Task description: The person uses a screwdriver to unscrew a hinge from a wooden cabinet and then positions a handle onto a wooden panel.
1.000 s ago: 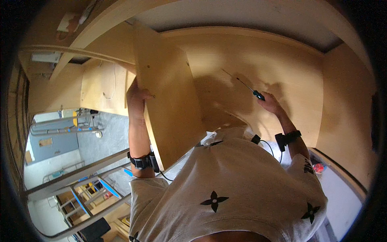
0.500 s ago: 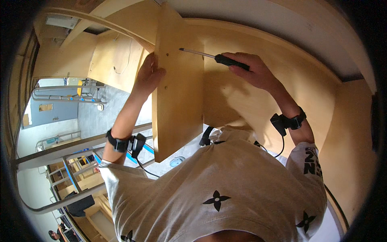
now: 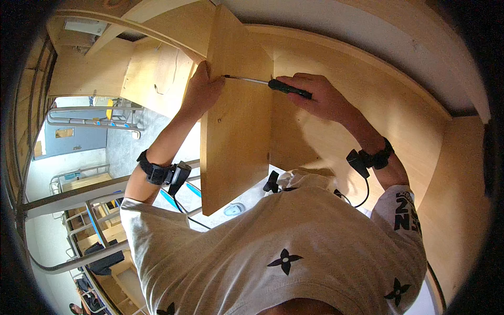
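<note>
My right hand (image 3: 321, 98) is closed round the black handle of a screwdriver (image 3: 283, 87). Its metal shaft points left, and the tip meets the face of an upright wooden panel (image 3: 236, 152) where a screw or hole was visible earlier. Gripping the panel's left edge is my left hand (image 3: 203, 93), its thumb side close to the screwdriver tip; some of its fingers are hidden behind the edge. Below the tip, a small dark screw or hole (image 3: 219, 121) shows in the panel.
A wooden back board (image 3: 357, 121) curves behind my right hand. Metal bed rails (image 3: 105, 191) and a ladder with blue treads cross the left side. Further off are a blue-grey door (image 3: 79, 142), the floor and a person (image 3: 79, 307) at lower left.
The screwdriver has moved left and slightly down, from off the panel face to its tip touching the panel. My left hand keeps hold of the edge, its thumb now nearer the tip.
</note>
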Demonstrator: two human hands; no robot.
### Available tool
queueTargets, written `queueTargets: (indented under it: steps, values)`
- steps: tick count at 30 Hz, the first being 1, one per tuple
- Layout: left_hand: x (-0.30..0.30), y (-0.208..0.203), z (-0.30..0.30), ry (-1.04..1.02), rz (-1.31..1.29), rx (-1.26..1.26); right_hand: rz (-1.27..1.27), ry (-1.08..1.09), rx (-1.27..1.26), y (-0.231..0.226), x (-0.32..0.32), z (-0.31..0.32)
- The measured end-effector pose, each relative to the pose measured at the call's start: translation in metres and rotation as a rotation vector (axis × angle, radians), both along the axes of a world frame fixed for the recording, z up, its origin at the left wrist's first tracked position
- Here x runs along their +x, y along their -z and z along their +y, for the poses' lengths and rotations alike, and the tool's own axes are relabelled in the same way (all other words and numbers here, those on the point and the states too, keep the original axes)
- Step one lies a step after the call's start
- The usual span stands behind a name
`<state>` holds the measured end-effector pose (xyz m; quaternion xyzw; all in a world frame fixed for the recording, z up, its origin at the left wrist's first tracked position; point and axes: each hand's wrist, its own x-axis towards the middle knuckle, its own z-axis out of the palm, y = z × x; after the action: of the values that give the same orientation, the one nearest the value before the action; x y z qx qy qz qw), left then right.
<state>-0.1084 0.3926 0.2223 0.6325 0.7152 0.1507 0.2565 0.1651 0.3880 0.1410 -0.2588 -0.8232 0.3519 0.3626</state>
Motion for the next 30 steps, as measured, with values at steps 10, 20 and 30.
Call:
queueTargets:
  steps: [10, 20, 30]
  values:
    - [-0.004, 0.001, -0.003, 0.022, 0.041, 0.039, -0.199, 0.158, 0.492, -0.023, -0.002, 0.000]
    - [0.002, -0.002, -0.004, 0.017, 0.018, 0.131, 0.230, 0.331, -0.163, -0.024, -0.002, 0.000]
    - [0.007, -0.001, 0.003, -0.009, 0.004, 0.084, 0.127, 0.334, -0.584, -0.034, 0.012, -0.001]
